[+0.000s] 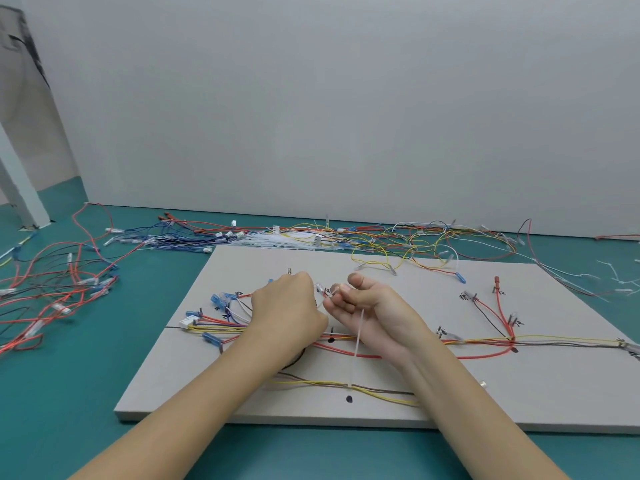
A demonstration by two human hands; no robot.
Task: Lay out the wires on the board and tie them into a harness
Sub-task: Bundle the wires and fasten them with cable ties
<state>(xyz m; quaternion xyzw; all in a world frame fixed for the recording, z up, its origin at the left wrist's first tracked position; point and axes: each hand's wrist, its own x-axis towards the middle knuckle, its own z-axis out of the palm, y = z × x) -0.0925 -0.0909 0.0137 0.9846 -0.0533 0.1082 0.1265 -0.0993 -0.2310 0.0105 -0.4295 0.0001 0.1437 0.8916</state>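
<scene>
- Nearest the camera, two bare forearms reach forward over the green surface (69,393) onto a grey board (519,393).
- On the board's near part, a brown and a yellow wire run side by side, bound by a white cable tie (350,385) whose tail stands up toward the hands; a black dot is marked just in front of it.
- The left hand (287,310) lies knuckles-up over the wires (485,341) laid across the board's middle, fingers curled down; its grip appears to pinch a wire end near the right hand, though what exactly it holds is hidden.
- The right hand (367,306) is turned palm-up just beside it, thumb raised, fingers curled on small clear-sleeved terminals (327,291) at red wire ends.
- Left of the hands, wire ends with blue connectors (218,299) and a white plug (188,322) fan out on the board.
- To the right, red, yellow and dark wires run along the board and branch up to labelled spots.
- Beyond the board, loose wire bundles (381,237) lie along the grey wall (346,98), with more red and dark wires (52,289) heaped on the surface at far left.
- Spare white cable ties (620,282) lie on the surface at far right.
</scene>
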